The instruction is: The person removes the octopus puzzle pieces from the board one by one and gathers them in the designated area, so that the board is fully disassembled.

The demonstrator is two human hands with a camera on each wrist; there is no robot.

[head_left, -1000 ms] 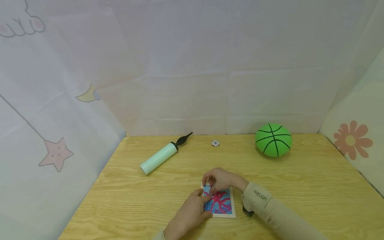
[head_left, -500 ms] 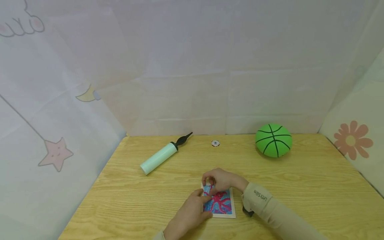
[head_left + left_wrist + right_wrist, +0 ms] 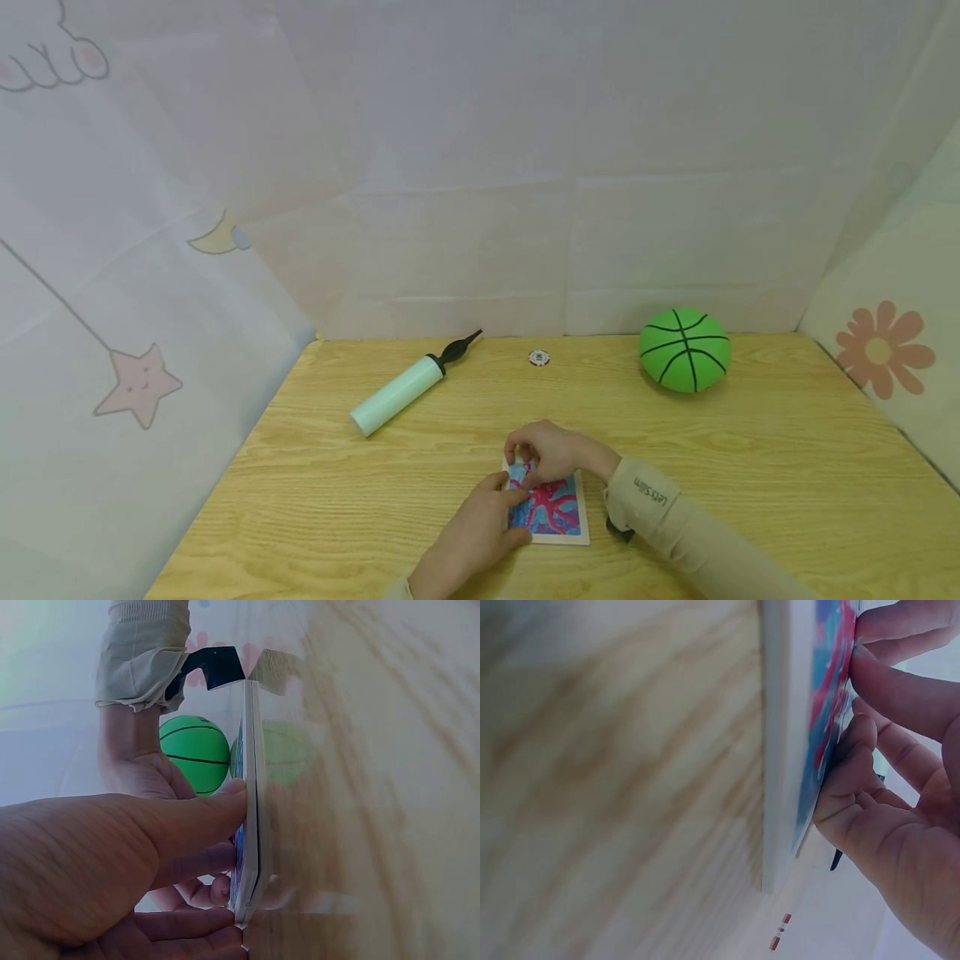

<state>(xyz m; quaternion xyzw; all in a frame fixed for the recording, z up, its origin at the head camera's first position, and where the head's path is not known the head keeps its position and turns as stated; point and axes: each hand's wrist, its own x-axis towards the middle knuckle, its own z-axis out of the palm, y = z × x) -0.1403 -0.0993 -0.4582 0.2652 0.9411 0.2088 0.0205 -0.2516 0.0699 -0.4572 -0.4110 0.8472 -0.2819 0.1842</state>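
A flat, thick board [image 3: 557, 510] with a white border and a red octopus picture lies on the table in front of me. My left hand [image 3: 477, 527] rests at its left side. In the left wrist view, the thumb of my left hand [image 3: 97, 847] lies at the board's near edge, and other fingers reach straight to the left edge. My right hand [image 3: 553, 448] arches over the far left corner with bent fingers, thumb on the picture. Up close, the curled fingers of my right hand [image 3: 892, 855] press at the board's surface, their tips partly hidden.
A mint hand pump [image 3: 399, 395] with a black nozzle lies at the back left of the wooden table [image 3: 337, 517]. Behind the board is a small white poker chip [image 3: 538, 357]. A green ball [image 3: 684, 350] with black lines sits at the back right.
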